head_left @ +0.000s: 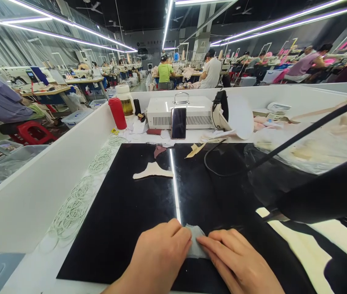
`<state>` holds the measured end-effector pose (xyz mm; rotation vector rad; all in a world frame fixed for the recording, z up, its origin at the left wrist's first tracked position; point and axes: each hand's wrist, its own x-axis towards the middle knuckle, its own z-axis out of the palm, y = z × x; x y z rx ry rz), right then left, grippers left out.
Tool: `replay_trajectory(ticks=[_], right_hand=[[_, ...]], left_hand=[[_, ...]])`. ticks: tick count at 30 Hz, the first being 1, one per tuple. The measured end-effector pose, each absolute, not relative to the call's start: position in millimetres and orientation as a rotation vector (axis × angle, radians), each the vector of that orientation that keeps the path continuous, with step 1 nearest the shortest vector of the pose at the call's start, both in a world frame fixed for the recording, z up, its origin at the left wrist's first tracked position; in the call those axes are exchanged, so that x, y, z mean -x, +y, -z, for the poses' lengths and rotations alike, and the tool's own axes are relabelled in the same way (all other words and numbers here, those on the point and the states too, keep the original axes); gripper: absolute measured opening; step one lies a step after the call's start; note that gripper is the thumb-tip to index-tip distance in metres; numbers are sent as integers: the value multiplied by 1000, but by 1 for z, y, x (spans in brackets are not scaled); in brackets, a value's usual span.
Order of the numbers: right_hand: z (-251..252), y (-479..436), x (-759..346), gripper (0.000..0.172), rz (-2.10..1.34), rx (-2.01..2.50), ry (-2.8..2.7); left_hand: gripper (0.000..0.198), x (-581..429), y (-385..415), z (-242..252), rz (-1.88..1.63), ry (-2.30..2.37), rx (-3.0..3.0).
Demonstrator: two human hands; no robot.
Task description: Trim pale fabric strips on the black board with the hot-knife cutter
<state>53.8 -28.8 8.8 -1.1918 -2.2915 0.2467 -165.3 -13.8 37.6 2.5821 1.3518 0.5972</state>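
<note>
A small, thin piece of pale grey fabric (196,241) lies on the black board (106,228) near its front edge, between my hands. My left hand (161,249) is closed, its curled fingers gripping the fabric's left side. At the right side, my right hand (237,257) has its fingers held together on the edge, pinching it against the board; the thumb is partly hidden. Farther up the board rests a cream cut piece (153,170) with a curved outline. A small maroon scrap (159,151) and a beige scrap (195,150) lie along the far edge.
Bundled pale green loops (75,204) line the left side. A black machine arm (320,192) with a cable reaches in from the right, above cream pieces (305,245). Behind the board stand a phone (179,123), a white metal box (161,110) and a red tumbler (117,113).
</note>
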Motion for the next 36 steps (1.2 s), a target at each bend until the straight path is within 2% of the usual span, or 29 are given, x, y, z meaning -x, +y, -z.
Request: replay_trajectory(ticks=[12, 22, 36], right_hand=[[-12, -29, -55, 26, -231, 1145, -2267], [-7, -30, -51, 25, -310, 1197, -2299], [-8, -31, -52, 23, -319, 1170, -2283]], left_hand=[[24, 166, -18, -38, -753, 1324, -2601], [20, 168, -20, -34, -593, 1370, -2604], [18, 169, -20, -35, -588, 1368, -2576]])
